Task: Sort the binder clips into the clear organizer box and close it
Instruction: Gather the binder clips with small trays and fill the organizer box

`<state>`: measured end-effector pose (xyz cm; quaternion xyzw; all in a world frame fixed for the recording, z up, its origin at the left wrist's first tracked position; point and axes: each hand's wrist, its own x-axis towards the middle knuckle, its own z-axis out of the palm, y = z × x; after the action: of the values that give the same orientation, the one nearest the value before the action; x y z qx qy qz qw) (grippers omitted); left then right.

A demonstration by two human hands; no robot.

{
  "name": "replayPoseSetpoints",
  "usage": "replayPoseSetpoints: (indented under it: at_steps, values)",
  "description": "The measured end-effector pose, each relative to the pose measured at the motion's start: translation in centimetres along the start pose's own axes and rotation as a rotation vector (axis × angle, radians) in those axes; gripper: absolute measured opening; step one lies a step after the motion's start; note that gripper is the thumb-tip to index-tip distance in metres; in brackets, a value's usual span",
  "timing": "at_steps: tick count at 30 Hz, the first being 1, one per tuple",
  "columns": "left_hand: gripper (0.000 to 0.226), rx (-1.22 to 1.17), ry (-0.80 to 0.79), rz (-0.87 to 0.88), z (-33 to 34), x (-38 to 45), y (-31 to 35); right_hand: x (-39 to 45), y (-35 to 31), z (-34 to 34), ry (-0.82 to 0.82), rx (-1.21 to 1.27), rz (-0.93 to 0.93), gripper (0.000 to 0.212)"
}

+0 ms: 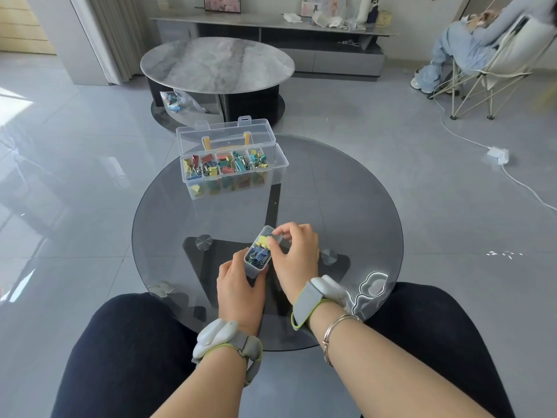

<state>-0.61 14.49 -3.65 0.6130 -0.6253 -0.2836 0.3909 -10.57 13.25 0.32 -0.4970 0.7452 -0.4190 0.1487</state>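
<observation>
On the round glass table (346, 188) the clear organizer box (232, 173) stands at the far side with its lid up, its row of compartments full of coloured binder clips (224, 164). Near the person's knees the left hand (238, 285) grips a small clear tray (259, 251) holding blue and yellow clips. The right hand (297, 251) is at the tray's far end — fingertips (272, 241) pinching a yellow clip (264, 240).

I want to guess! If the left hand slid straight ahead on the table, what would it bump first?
Probably the small bin the left hand already holds; beyond that, the organizer box, though depth is unclear.
</observation>
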Motion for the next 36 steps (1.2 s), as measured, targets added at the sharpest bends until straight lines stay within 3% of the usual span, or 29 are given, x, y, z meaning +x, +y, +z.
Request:
replayPoseSetpoints:
  at_steps: [3, 7, 11, 16, 20, 26, 30, 36]
  values:
    - [0.031, -0.018, -0.023, -0.031, 0.0, 0.2, 0.1, 0.3, 0.2, -0.4, -0.032, 0.229, 0.061, 0.015]
    - [0.028, 0.004, 0.012, -0.077, -0.1, 1.6, 2.0, 2.5, -0.6, -1.3, -0.205, 0.434, 0.179, 0.017]
    - [0.034, 0.1, 0.061, -0.015, -0.1, 5.4, 5.9, 6.4, -3.5, -2.2, -0.121, 0.473, 0.156, 0.023]
    - [0.043, 0.191, 0.089, 0.03, 0.3, 12.3, 9.4, 14.1, -7.1, -2.0, -0.044, 0.333, 0.127, 0.031]
    - [0.049, 0.265, -0.016, 0.181, 1.5, 17.0, 10.0, 20.0, -8.4, -1.2, 0.016, 0.181, 0.084, 0.034]
    - [0.065, 0.77, -0.253, 0.487, 2.1, 22.6, 6.7, 25.7, -6.0, 0.9, 0.008, 0.022, 0.037, 0.033]
    - [0.06, 0.916, -0.319, 0.496, 2.2, 24.8, 4.3, 27.5, -4.8, 2.9, -0.018, -0.05, 0.015, 0.032]
    - [0.059, 0.853, -0.309, 0.481, 2.9, 24.4, 2.8, 27.1, -4.8, 5.5, -0.043, -0.309, -0.106, 0.021]
